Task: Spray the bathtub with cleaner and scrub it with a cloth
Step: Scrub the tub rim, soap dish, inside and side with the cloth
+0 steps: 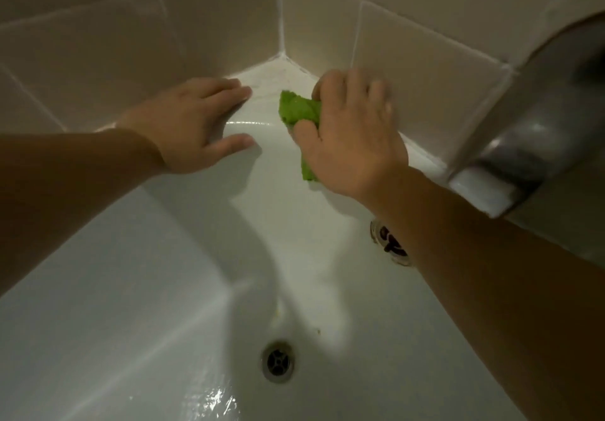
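Bathtub (131,289) — right hand (353,138) grips green cloth (299,109) inside.

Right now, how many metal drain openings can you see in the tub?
2. The floor drain sits at the bottom of the bathtub, near the frame's lower middle. The overflow drain is on the end wall below the faucet, partly hidden behind the right forearm.
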Demonstrator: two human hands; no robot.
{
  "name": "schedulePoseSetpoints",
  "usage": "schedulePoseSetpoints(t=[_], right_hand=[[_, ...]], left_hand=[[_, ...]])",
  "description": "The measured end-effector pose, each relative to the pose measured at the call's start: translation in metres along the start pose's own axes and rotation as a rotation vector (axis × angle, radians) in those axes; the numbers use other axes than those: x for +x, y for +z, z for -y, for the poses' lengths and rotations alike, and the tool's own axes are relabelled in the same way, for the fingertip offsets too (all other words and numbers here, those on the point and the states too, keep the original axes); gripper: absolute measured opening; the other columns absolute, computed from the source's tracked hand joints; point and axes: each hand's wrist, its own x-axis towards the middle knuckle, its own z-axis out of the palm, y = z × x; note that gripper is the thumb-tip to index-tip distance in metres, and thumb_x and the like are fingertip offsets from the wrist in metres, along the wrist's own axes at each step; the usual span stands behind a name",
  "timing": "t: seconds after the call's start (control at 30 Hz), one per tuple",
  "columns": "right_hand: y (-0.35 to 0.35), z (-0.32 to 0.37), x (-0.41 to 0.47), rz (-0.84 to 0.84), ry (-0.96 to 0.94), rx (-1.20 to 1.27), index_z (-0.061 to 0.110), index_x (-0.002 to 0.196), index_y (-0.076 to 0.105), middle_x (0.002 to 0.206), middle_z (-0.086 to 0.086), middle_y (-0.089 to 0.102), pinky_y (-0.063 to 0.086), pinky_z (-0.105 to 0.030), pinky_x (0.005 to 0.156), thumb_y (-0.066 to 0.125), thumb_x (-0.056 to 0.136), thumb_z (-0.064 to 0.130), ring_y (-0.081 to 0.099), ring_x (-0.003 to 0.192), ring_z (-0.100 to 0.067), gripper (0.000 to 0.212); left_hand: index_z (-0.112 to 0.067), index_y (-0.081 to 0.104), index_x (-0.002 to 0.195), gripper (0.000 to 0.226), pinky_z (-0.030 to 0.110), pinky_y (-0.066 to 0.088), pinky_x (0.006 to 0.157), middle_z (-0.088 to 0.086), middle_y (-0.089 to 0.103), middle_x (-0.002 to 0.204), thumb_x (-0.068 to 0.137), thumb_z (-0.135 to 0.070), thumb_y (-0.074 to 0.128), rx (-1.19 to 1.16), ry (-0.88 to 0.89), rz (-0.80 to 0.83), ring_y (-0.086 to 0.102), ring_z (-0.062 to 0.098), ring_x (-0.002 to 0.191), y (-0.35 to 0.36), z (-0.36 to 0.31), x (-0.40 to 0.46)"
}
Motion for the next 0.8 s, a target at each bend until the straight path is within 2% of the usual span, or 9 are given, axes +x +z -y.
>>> schedulePoseSetpoints(t=[0.1,0.17,0.27,0.37,0.47,0.57,0.67,0.8], right_hand=[[0.000,-0.012,-0.010,-0.006,-0.087,-0.004,0.026,0.129,0.053,0.143,0.000,0.043,0.031,-0.040,0.105,0.047,0.099,0.033,0.036,0.129,-0.029,0.032],[0.000,-0.021,-0.023,0.017,-0.128,0.023,0.032,0.145,0.049,0.150,0.001,0.044,0.032,-0.042,0.108,0.046,0.102,0.025,0.034,0.135,-0.029,0.043],[0.003,-0.024,-0.042,-0.031,-0.165,-0.040,0.040,0.154,0.038,0.155,-0.006,0.041,0.035,-0.051,0.109,0.050,0.100,0.031,0.035,0.138,-0.038,0.056],[0.003,-0.014,-0.035,0.043,-0.134,-0.129,0.041,0.155,0.033,0.157,-0.005,0.037,0.034,-0.050,0.111,0.062,0.096,0.046,0.030,0.142,-0.037,0.066],[0.000,-0.016,-0.035,0.027,-0.149,-0.173,0.039,0.154,0.032,0.153,-0.004,0.040,0.037,-0.046,0.106,0.064,0.096,0.039,0.035,0.137,-0.035,0.066],[-0.001,-0.032,-0.066,-0.023,-0.099,-0.249,0.039,0.154,0.032,0.154,-0.004,0.038,0.038,-0.047,0.106,0.064,0.095,0.031,0.037,0.135,-0.034,0.068],[-0.002,-0.039,-0.074,-0.075,-0.084,-0.295,0.036,0.155,0.034,0.154,-0.004,0.040,0.035,-0.049,0.110,0.066,0.093,0.035,0.038,0.135,-0.035,0.069],[0.003,-0.028,-0.055,-0.034,-0.104,-0.272,0.035,0.156,0.032,0.151,-0.004,0.041,0.031,-0.045,0.110,0.067,0.092,0.040,0.039,0.133,-0.033,0.073]], left_hand=[[-0.034,0.028,0.160,0.088,0.047,0.032,0.119,-0.001,0.035,0.164,0.088,-0.085,0.027,0.030,-0.064,-0.040,0.034,0.027,0.149,0.003,-0.013,0.006],[-0.040,0.020,0.161,0.087,0.049,0.031,0.120,-0.004,0.028,0.167,0.088,-0.087,0.026,0.070,-0.100,-0.039,0.029,0.025,0.152,0.007,-0.022,0.004],[-0.042,0.016,0.161,0.085,0.051,0.026,0.120,0.002,0.025,0.169,0.090,-0.088,0.016,0.118,-0.154,-0.065,0.025,0.026,0.154,0.014,-0.040,0.002],[-0.044,0.015,0.160,0.079,0.053,0.024,0.119,0.005,0.026,0.168,0.092,-0.086,0.011,0.144,-0.200,-0.085,0.025,0.029,0.153,0.017,-0.049,0.002],[-0.045,0.015,0.159,0.075,0.055,0.025,0.118,0.008,0.029,0.166,0.094,-0.083,0.008,0.151,-0.206,-0.114,0.027,0.032,0.152,0.022,-0.051,-0.001],[-0.047,0.016,0.158,0.068,0.057,0.022,0.119,0.011,0.028,0.166,0.097,-0.078,0.012,0.137,-0.263,-0.153,0.025,0.035,0.152,0.032,-0.056,-0.004],[-0.049,0.016,0.156,0.062,0.060,0.020,0.118,0.016,0.029,0.164,0.100,-0.074,0.015,0.139,-0.290,-0.189,0.024,0.040,0.151,0.039,-0.067,-0.006],[-0.052,0.013,0.156,0.062,0.065,0.011,0.121,0.016,0.024,0.166,0.099,-0.074,0.020,0.124,-0.314,-0.164,0.017,0.042,0.153,0.040,-0.082,-0.005]])
